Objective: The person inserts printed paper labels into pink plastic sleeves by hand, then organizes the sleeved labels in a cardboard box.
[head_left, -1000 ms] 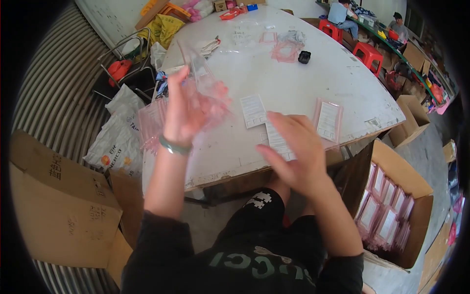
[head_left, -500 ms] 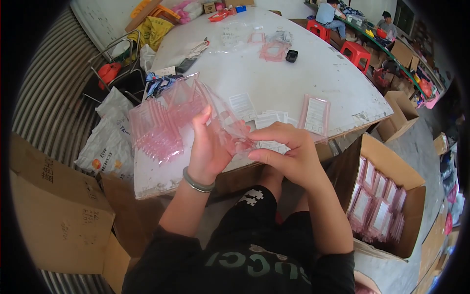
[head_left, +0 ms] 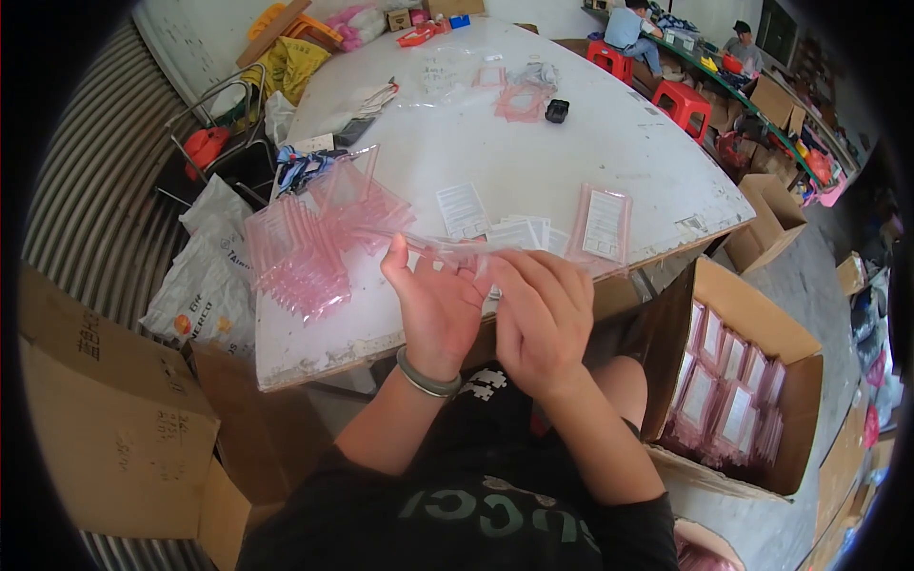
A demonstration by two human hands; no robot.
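Observation:
A clear, pink-edged plastic pouch (head_left: 433, 245) is seen nearly edge-on above the table's front edge. My right hand (head_left: 545, 319) pinches its right end, fingers bent over. My left hand (head_left: 440, 309), with a bangle at the wrist, is palm up under the pouch, thumb spread; its fingertips are partly hidden behind the plastic. To the left lies a fanned pile of similar pink pouches (head_left: 300, 252). Printed white sheets (head_left: 464, 209) lie behind my hands, more of them partly covered. A pouch with a printed sheet inside (head_left: 602, 226) lies at the right.
An open carton (head_left: 804, 409) full of filled pouches stands on the floor at right. Another carton (head_left: 105, 409) is at left, near a white sack (head_left: 205, 285). On the white table (head_left: 428, 152) are a black object (head_left: 557, 111) and loose plastic. Two people sit far back right.
My hands have drawn closer together, the left moving right. The pouch has turned from facing me to nearly edge-on. My right fingers now bend over its end.

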